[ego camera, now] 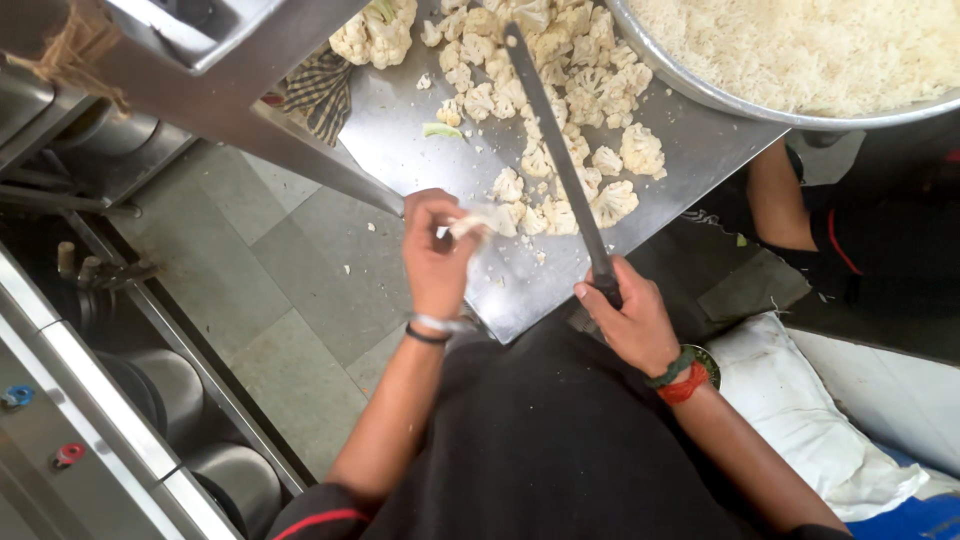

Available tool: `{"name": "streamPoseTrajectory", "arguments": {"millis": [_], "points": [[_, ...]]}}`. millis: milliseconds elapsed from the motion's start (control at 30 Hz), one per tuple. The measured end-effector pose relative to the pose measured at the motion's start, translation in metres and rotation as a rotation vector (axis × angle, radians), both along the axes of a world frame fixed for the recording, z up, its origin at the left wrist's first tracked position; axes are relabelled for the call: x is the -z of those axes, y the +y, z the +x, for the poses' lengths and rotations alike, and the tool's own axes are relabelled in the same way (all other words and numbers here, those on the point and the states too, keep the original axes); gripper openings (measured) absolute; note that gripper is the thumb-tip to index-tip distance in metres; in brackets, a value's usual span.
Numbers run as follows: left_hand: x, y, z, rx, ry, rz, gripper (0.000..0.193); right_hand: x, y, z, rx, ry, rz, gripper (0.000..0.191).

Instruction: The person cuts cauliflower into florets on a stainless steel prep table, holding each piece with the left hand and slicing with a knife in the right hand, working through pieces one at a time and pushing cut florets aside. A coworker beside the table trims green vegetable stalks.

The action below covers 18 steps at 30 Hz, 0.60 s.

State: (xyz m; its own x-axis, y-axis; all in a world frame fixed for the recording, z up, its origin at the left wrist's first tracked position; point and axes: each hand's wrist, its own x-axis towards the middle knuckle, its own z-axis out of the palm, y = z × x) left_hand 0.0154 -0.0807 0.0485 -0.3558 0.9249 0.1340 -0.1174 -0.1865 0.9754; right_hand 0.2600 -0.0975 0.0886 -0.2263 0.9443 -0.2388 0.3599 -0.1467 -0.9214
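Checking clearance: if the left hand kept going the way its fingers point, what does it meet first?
The left hand already pinches a cauliflower piece. Straight on, it would likely meet the cut florets beside the knife blade; depth is unclear.

Head view — steeply downward, close.

Left hand (437, 255) pinches with curled fingers (wrist bent); right hand (628, 318) is fisted tight.

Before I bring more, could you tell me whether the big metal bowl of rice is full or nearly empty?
Full: the metal bowl holds white rice heaped right across its visible part.
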Motion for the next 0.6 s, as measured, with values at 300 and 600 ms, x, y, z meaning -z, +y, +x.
{"name": "streamPoseTrajectory", "arguments": {"millis": [300,600], "points": [[0.085,0.038,0.007,-0.080,0.717,-0.266,0.024,0.022,-0.004,0.031,0.151,-0.084,-0.086,0.019],[0.079,0.063,0.033,0.101,1.227,-0.102,0.070,0.052,-0.032,0.055,0.287,-0.120,0.084,0.022]]}}
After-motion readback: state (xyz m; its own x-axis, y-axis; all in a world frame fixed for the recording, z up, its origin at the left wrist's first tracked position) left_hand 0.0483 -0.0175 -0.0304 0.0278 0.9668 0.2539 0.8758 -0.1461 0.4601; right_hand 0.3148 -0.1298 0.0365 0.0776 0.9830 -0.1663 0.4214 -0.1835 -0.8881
